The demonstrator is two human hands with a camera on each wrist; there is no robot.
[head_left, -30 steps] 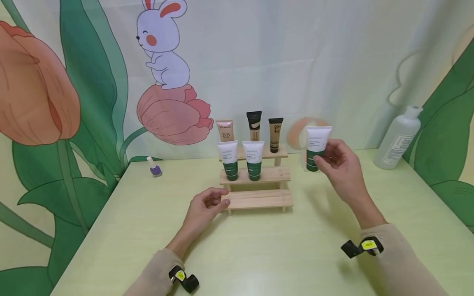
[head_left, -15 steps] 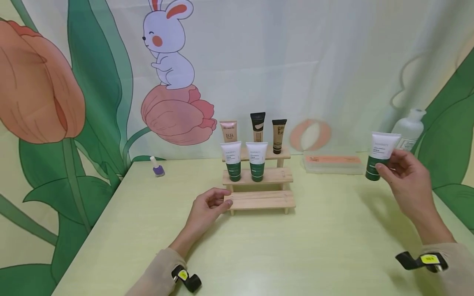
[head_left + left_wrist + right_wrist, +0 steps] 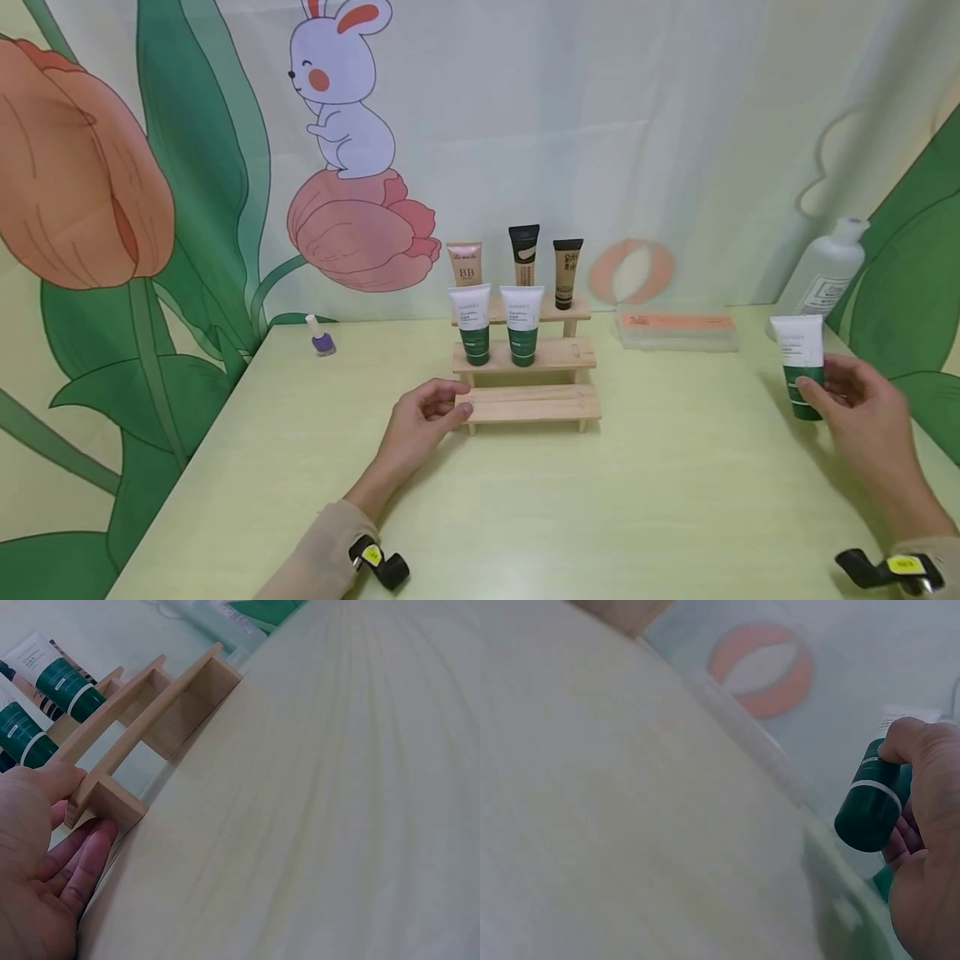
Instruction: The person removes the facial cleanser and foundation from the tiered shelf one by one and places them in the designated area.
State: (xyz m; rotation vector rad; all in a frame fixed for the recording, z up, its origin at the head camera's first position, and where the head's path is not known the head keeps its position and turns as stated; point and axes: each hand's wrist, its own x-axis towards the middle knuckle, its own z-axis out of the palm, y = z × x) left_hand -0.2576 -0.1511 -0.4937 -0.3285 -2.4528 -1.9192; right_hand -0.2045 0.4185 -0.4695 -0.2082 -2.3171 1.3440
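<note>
My right hand (image 3: 870,408) pinches a white-and-green squeeze tube (image 3: 802,367) between thumb and fingers, at the right side of the table. The tube stands cap down; I cannot tell whether its cap touches the tabletop. With thumb above and fingers below, my left hand (image 3: 45,855) grips the near left end of a three-tier wooden display stand (image 3: 532,404). Two matching white-and-green tubes, a left one (image 3: 472,325) and a right one (image 3: 522,325), stand on its middle tier. The top tier bears a pink BB tube (image 3: 465,262), a black-topped tube (image 3: 524,250) and a gold-and-black tube (image 3: 566,275).
A translucent bottle (image 3: 821,271) stands at the back right, partly behind the held tube. A flat clear case with an orange label (image 3: 678,329) lies along the back edge. Nail polish with a purple bottle (image 3: 322,342) stands at the left. A printed curtain (image 3: 585,125) hangs behind.
My right hand has carried the tube from beside the stand to the right, then lowered it toward the table. My left hand stays on the stand.
</note>
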